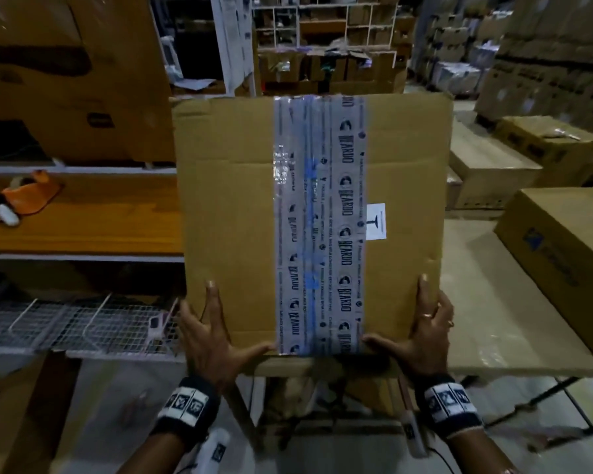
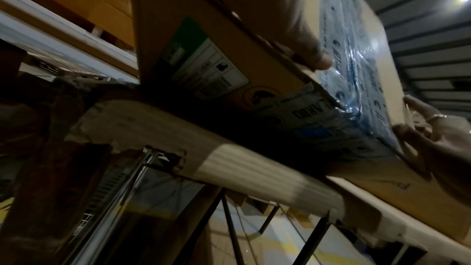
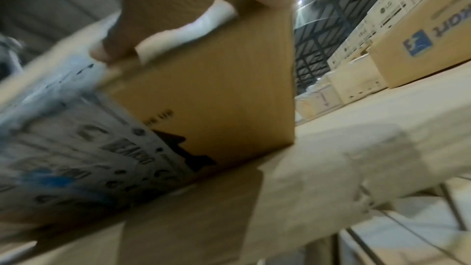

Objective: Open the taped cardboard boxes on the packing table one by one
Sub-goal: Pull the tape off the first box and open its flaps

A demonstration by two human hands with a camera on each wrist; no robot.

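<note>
Left hand: our left hand [image 1: 208, 331] clasps the near left corner of the box, thumb along the near top edge, fingers spread over the top and down the left side.
Right hand: our right hand [image 1: 421, 328] mirrors it on the near right corner, thumb lying by the tape end, ringed fingers wrapped over the right edge; both hands hold the carton, neither is free.
Where the box is: the taped cardboard box [image 1: 237, 200] sits at the near edge of the packing table [image 1: 486, 302], straight ahead of us; from the left wrist view its near face stands at the table's rim.
Progress: we judge this box not yet begun, since the tape runs unbroken from far edge to near edge and the flaps lie flat.
What is left: cutting or peeling the seam here, then turning to the other boxes; a second carton [image 1: 562, 265] lies on the table to the right, and we cannot tell whether it is sealed.
Tape: a wide band of grey printed tape [image 1: 319, 220] in overlapping strips covers the centre seam and folds down over the near face.
Surface: plain brown board, a small white label [image 1: 376, 221] just right of the tape, a printed sticker [image 2: 203, 65] on the near face, creases across the flaps.
Tool: we see no cutter in either hand.
</note>
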